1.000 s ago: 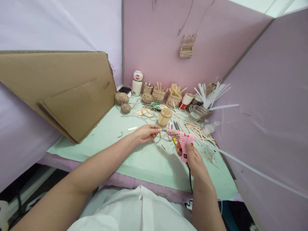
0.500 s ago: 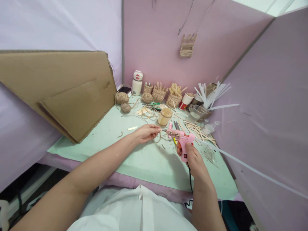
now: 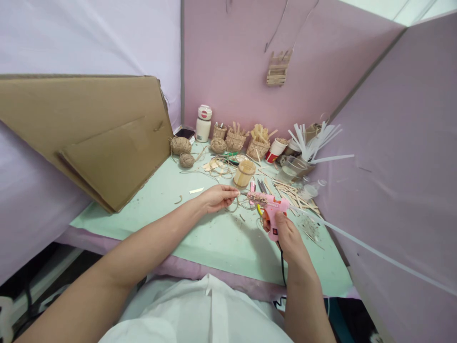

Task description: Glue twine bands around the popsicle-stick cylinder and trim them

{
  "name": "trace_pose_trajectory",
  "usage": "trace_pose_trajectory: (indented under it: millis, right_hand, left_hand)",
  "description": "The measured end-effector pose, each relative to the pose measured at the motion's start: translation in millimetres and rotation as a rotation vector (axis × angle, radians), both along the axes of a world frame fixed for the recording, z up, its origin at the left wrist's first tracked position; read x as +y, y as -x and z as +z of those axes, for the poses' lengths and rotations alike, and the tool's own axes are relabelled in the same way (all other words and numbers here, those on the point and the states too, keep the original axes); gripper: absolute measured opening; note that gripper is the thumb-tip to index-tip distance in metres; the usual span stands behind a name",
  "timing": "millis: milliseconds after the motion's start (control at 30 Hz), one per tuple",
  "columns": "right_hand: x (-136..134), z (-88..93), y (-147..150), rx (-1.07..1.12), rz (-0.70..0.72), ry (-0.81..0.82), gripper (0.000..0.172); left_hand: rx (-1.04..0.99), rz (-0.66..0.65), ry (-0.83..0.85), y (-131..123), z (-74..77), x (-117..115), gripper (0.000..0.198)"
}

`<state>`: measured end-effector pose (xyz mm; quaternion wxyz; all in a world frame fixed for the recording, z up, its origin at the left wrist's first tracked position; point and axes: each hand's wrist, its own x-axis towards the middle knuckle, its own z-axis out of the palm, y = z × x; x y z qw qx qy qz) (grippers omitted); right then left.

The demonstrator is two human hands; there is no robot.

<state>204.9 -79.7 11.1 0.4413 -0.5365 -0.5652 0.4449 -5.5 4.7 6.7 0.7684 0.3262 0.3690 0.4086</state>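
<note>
My right hand [image 3: 285,233] is wrapped around the handle of a pink hot glue gun [image 3: 273,209], its nozzle aimed left. A long clear glue stick [image 3: 357,240] runs out of the gun's back, and tan fibres cling to its front. At the nozzle tip, my left hand [image 3: 221,197] pinches the end of a piece of twine [image 3: 233,208], mostly hidden by the fingers. The twine loops down onto the table below. Just behind the nozzle stands a small round wooden-stick cup [image 3: 244,173] with twine bands.
Loose wooden sticks [image 3: 294,195] and scissors [image 3: 262,186] lie right of the cup. Twine balls [image 3: 181,146], stick-filled baskets [image 3: 259,143] and a plastic cup [image 3: 293,169] line the back. Cardboard [image 3: 117,143] leans at left. The gun's black cord [image 3: 283,267] drops over the front edge.
Almost nothing differs. Both hands and the glue gun hold the same place, with the nozzle still at my left fingertips.
</note>
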Motion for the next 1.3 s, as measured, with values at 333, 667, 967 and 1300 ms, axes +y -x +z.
trace_pose_trajectory:
  millis: [333, 667, 967, 1300]
  right_hand:
    - [3.4, -2.6, -2.7, 0.015, 0.014, -0.013, 0.054]
    - [-0.2, 0.2, -0.3, -0.010, -0.005, -0.006, 0.054]
    - [0.7, -1.1, -2.7, -0.043, 0.017, -0.002, 0.056]
    - [-0.1, -2.7, -2.5, -0.040, 0.005, -0.007, 0.055]
  left_hand:
    - [0.002, 0.018, 0.009, -1.1, -0.6, 0.1, 0.012]
    - [0.003, 0.011, 0.006, -0.7, 0.8, -0.6, 0.013]
    - [0.005, 0.015, 0.019, -0.7, 2.9, -1.7, 0.010]
    - [0.003, 0.009, 0.004, -0.6, 2.0, -1.3, 0.011]
